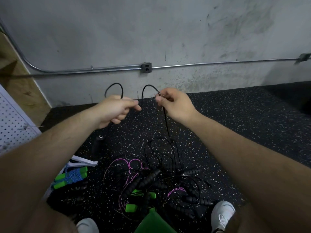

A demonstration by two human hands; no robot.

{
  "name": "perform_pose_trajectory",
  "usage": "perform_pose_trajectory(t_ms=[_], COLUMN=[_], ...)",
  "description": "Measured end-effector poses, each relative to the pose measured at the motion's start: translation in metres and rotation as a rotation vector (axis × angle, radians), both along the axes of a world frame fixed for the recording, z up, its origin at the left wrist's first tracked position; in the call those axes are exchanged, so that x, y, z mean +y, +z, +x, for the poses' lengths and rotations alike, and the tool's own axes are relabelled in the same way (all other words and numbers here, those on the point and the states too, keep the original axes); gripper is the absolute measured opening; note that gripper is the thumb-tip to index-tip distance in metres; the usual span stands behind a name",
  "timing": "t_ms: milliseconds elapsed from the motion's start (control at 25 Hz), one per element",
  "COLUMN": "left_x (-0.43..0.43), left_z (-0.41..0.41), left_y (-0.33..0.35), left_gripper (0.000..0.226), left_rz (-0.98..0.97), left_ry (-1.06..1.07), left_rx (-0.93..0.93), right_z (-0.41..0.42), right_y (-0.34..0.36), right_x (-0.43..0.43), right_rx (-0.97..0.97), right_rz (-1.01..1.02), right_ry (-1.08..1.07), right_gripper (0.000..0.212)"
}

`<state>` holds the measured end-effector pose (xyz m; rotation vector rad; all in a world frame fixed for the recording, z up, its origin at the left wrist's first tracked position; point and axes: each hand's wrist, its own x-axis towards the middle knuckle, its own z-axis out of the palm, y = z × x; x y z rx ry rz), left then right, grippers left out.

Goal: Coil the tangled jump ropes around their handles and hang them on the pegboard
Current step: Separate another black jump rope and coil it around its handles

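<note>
Left hand [116,110], centre of the frame: fingers curled round a thin black rope [165,121], with one loop of it standing up above the knuckles. Right hand [175,105], just beside it: thumb and forefinger pinch the same rope, and a second loop arches up to the left of the pinch. From the right hand one strand drops straight down to the tangle of ropes [161,179] on the floor, lower centre.

Head view, lower half: the tangle is mostly black cord and ribbed black handles, with a pink rope [129,163] threaded through it and bright green handles [132,207] near the bottom. A black handle [98,143] shows just below the left wrist; I cannot tell whether it hangs from the held rope. Lower left: a blue rope [72,177] wound round green handles, apart from the tangle. Two white shoes [222,214] at the bottom edge.

Surface: black rubber floor [235,123] with pale speckles. Room: grey, scuffed concrete wall [151,31] across the upper half. A metal conduit [218,63] runs along it through an outlet box [146,67]. Left edge: a white pegboard [13,125], with a wooden board [20,84] behind it.

Writing: any marking on the outlet box is too small to read.
</note>
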<state>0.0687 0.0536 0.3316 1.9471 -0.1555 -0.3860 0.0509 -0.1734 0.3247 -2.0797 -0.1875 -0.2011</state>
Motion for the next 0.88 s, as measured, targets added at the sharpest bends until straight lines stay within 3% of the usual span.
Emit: perform_pose_trajectory(t_ms=[80,160,280,360,440,520,600,680,800,880], left_x=[-0.013,-0.028,-0.053,-0.059,-0.06,-0.057,-0.052,-0.045,-0.03,-0.025], left_z=[-0.005,-0.012,-0.016,-0.013,-0.008,-0.006,-0.005,-0.004,-0.003,-0.006], left_y=[-0.005,-0.013,-0.022,-0.02,-0.014,-0.005,0.004,0.009,0.011,0.013], left_gripper=[0.023,0.037,0.016,0.016,0.018,0.014,0.014,0.019,0.021,0.018], left_rz=[-0.031,-0.04,-0.029,-0.05,-0.1,-0.21,-0.282,-0.256,-0.243,-0.292], left_ry=[-0.044,-0.101,-0.075,0.014,0.066,0.072,0.019,-0.033,-0.049,-0.066], left_rx=[-0.015,-0.027,-0.124,-0.202,-0.256,-0.243,-0.196,-0.151,-0.099,-0.078], right_z=[-0.001,-0.003,-0.004,-0.003,-0.002,-0.005,-0.008,-0.007,0.0,-0.001], right_y=[0.006,0.011,0.014,0.013,0.008,-0.004,-0.023,-0.036,-0.036,-0.032], right_x=[0.004,0.008,0.014,0.011,0.002,-0.005,-0.003,0.002,0.007,0.014], right_rx=[-0.023,-0.033,-0.065,-0.087,-0.034,0.147,0.365,0.41,0.391,0.422], right_rz=[0.106,0.188,0.265,0.305,0.267,0.077,-0.208,-0.346,-0.209,-0.121], right_ry=[0.019,0.053,0.101,0.065,-0.005,0.066,0.238,0.305,0.258,0.327], right_gripper=[0.004,0.004,0.007,0.012,0.023,0.034,0.029,0.015,0.012,0.03])
